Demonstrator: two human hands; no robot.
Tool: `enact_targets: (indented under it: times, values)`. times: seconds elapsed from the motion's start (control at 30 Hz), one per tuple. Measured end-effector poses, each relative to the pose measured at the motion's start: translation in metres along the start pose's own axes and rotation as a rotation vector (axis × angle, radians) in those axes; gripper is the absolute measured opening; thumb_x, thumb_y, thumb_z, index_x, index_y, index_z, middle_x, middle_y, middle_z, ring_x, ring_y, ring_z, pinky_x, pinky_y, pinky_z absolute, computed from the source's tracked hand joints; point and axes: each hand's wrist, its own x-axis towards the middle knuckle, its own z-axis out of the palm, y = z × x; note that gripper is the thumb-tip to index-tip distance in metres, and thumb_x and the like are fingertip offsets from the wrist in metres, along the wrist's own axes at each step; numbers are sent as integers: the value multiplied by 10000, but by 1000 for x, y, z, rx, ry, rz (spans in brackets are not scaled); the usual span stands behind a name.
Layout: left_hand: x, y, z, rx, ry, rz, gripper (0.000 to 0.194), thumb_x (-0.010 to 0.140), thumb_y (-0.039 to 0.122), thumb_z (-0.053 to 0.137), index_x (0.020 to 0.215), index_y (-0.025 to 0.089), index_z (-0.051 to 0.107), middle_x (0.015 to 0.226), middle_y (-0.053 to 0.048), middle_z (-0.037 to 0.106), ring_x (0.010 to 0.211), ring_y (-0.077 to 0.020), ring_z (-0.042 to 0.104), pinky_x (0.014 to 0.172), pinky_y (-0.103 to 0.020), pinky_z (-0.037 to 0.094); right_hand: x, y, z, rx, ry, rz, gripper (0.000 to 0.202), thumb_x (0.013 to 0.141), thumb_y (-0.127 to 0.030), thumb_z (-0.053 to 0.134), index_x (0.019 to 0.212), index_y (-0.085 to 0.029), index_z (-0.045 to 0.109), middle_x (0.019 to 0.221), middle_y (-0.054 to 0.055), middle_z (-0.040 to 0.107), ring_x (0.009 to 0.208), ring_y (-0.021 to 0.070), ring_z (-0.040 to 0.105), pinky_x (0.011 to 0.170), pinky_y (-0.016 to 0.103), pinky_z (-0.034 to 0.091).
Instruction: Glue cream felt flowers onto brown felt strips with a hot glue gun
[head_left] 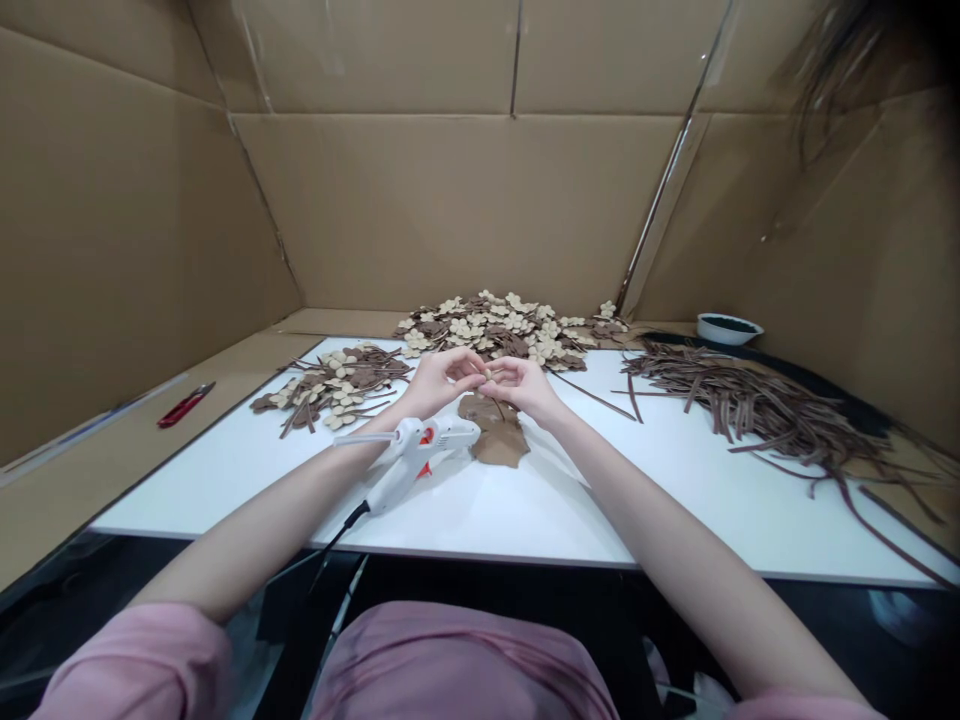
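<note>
My left hand [444, 381] and my right hand [520, 384] meet above the middle of the white board. Their fingertips pinch together on a small cream piece [488, 375], mostly hidden by the fingers. Below them a flat brown piece [499, 432] lies on the board. A white glue gun [420, 455] with an orange trigger rests beside my left forearm, its nozzle toward the brown piece. Behind my hands is a large pile of cream and brown flower shapes [495, 328].
A smaller heap of flowers with strips [341, 385] lies left. Many brown strips [739, 395] spread over the right side, near a white bowl [729, 328] with dark contents. A red cutter [185, 405] lies far left. Cardboard walls [442, 210] enclose the table.
</note>
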Motion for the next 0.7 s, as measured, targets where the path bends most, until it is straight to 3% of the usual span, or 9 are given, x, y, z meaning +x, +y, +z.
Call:
enact_targets:
  times: [0.47,0.7]
  values:
    - [0,-4,-1,63,47,47,247,763,348,719,895,143,676,685,-23,667,613,-117,599,598,-213,472,-5,-10,-2,34,-59,37,466,561,-284,832,960,-150,632,692,7,673,645,154,659,653,276,512]
    - [0,5,-3,54,77,4,282,766,377,724,925,149,678,691,-8,635,618,-111,556,593,-209,438,-9,-16,-5,76,-81,29,513,583,-319,824,1023,-161,612,714,21,694,661,177,672,628,279,501]
